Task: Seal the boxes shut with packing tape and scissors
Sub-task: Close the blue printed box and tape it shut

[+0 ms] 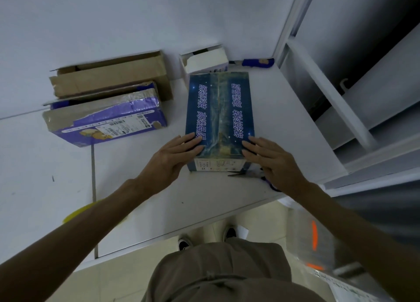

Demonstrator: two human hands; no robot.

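A dark blue box (219, 111) with white lettering lies flat on the white table (141, 188), a strip of clear tape running down its middle seam. My left hand (175, 158) rests with straight fingers on the box's near left corner. My right hand (270, 158) lies flat on the near right corner. Scissors (241, 173) lie on the table just in front of the box, partly hidden under my right hand. No tape roll is visible.
A purple box (106, 120) and an open brown carton (111, 77) stand at the left. A small open white box (204, 60) and a blue-handled tool (256, 62) lie behind the blue box. Metal shelving (341, 97) borders the right. A yellow object (77, 213) sits near my left forearm.
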